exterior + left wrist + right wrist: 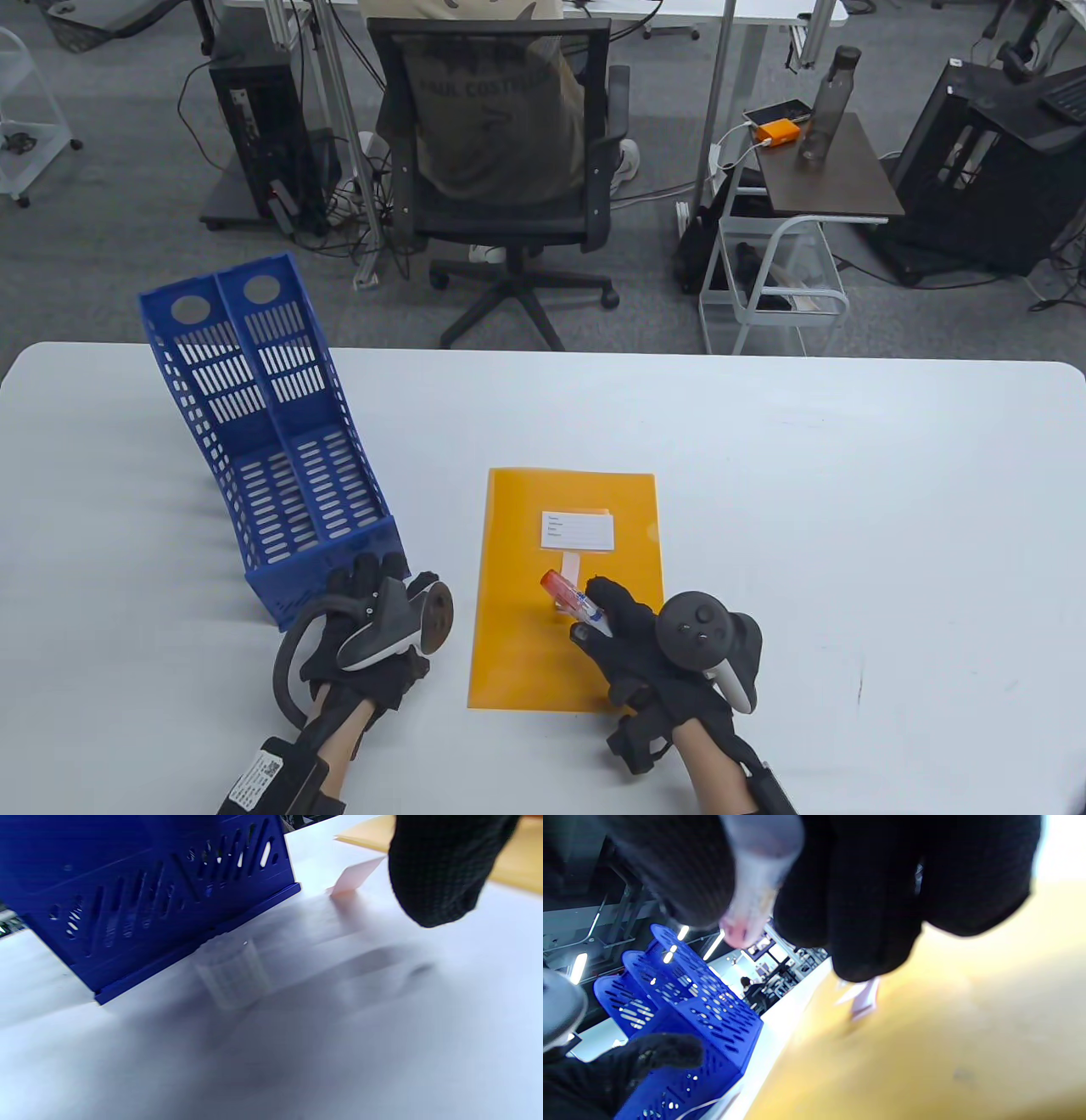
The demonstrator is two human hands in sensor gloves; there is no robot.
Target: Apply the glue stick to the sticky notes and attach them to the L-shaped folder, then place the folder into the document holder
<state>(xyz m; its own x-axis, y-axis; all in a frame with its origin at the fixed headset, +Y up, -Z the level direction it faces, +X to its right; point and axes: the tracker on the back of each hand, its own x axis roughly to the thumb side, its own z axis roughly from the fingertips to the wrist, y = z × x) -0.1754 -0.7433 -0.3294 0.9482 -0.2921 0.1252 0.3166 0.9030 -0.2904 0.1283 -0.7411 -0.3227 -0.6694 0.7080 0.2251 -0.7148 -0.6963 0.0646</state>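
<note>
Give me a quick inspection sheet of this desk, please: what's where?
Surface: white table, flat.
Job's things: orange folder lying flat, white label and pink sticky note on it; blue document holder left of it; clear cap standing by the holder.
Clutter: nothing seen.
Hands: right hand grips the glue stick over the folder; left hand rests near the holder.
Cables: on the floor beyond.
Surroundings: office chair, side table with bottle.

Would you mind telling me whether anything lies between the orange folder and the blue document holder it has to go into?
Only bare table separates the folder from the document holder. The left hand rests at the holder's near end, and the right hand, holding the glue stick, is over the folder.
</note>
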